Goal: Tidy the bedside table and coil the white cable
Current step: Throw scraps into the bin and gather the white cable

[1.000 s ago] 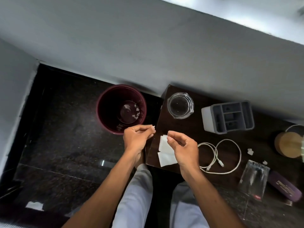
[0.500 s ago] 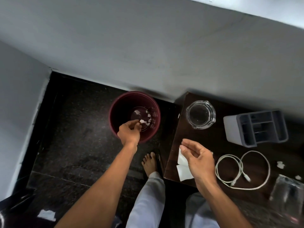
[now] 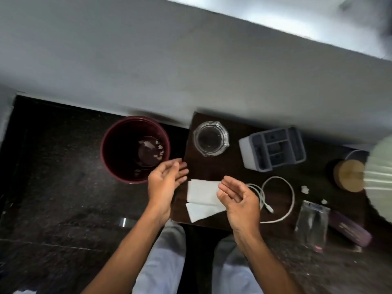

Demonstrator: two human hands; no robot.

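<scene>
A dark wooden bedside table [image 3: 224, 168] stands against the wall. Two white paper sheets [image 3: 203, 193] lie at its front left corner. A loose white cable [image 3: 290, 194] loops just right of them. My left hand [image 3: 165, 183] hovers open at the table's left edge, beside the papers, holding nothing. My right hand [image 3: 239, 198] hovers open over the right end of the papers and the cable's left part, fingers apart. A maroon bin [image 3: 135, 149] on the floor to the left has white scraps in its bottom.
On the table stand a glass jar [image 3: 211, 138], a grey compartment organiser [image 3: 273, 148], a round wooden lid [image 3: 349, 175], a clear plastic pouch [image 3: 312, 222] and a purple case [image 3: 350, 229]. Small white scraps [image 3: 304, 189] lie near the lid. A pale lampshade [image 3: 381, 179] overhangs the right edge.
My left hand carried a small scrap over the bin, let it go, and came back open to the table's edge. My right hand stayed over the papers.
</scene>
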